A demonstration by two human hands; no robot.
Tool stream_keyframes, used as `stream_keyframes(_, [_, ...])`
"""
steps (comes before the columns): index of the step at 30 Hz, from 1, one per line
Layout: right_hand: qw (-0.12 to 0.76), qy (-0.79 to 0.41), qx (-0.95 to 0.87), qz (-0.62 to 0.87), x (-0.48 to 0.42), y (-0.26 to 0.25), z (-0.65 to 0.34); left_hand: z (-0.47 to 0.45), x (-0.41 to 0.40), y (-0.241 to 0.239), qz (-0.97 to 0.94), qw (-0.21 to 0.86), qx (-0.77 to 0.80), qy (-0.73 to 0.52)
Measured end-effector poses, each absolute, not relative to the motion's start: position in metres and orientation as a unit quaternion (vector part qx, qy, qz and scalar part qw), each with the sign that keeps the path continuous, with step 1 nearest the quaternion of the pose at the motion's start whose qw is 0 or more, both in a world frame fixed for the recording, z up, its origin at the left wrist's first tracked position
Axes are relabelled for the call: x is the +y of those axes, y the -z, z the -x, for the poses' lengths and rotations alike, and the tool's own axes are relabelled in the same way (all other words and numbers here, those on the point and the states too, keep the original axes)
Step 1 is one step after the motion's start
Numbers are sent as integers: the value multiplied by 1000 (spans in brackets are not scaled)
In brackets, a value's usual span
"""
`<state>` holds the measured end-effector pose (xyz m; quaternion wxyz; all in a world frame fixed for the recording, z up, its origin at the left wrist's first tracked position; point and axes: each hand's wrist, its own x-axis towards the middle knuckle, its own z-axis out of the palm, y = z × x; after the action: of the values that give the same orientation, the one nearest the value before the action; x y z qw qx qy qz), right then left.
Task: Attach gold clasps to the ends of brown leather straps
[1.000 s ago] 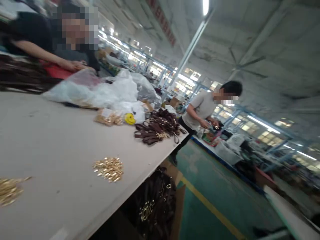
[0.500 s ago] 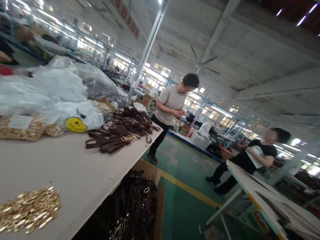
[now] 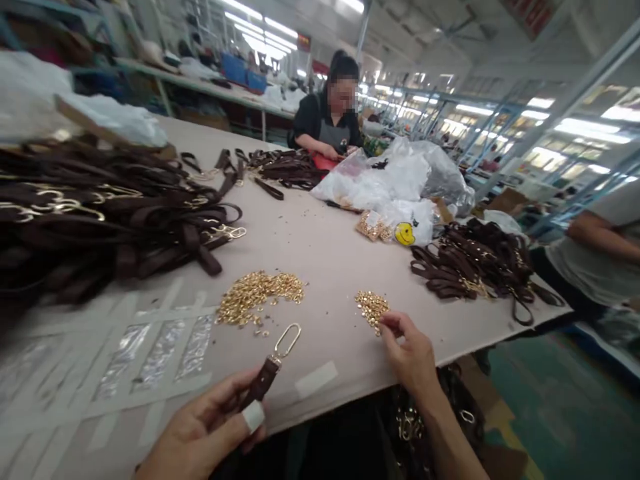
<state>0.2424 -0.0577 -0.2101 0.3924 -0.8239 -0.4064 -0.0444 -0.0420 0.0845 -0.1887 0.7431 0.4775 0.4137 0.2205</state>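
Note:
My left hand (image 3: 205,430) is closed on a short brown strap (image 3: 257,385) with a gold clasp (image 3: 286,341) at its far end, held over the near edge of the table (image 3: 325,247). A white bandage wraps one fingertip. My right hand (image 3: 410,353) reaches to a small heap of gold metal pieces (image 3: 371,305), its fingers pinched at the heap's near edge. A larger heap of gold pieces (image 3: 257,295) lies to the left, between my hands and the big pile of straps.
A big pile of brown straps (image 3: 90,213) fills the left side, another pile (image 3: 475,267) lies at the right edge. Clear plastic bags (image 3: 400,177) and a yellow smiley item (image 3: 405,233) sit mid-table. A person (image 3: 330,113) works at the far end; another person's arm (image 3: 595,240) shows right.
The view has swung from the hall and the table's right end back down to the table. Both my hands have come into view, the left holding a strap, the right at the small heap.

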Motion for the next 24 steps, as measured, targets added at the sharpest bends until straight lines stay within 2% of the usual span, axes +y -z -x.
stream_keyframes(4, [219, 115, -495, 833, -39, 211, -261, 38, 87, 183, -442, 769, 416, -203])
stream_keyframes(12, [81, 145, -554, 815, 3, 216, -259, 42, 102, 191, -448, 778, 400, -185])
stream_keyframes(20, [20, 142, -561, 816, 2, 217, -262, 40, 103, 190, -460, 790, 369, -167])
stream_keyframes(24, [61, 49, -513, 855, 4, 216, -273, 39, 101, 193, -466, 788, 361, -180])
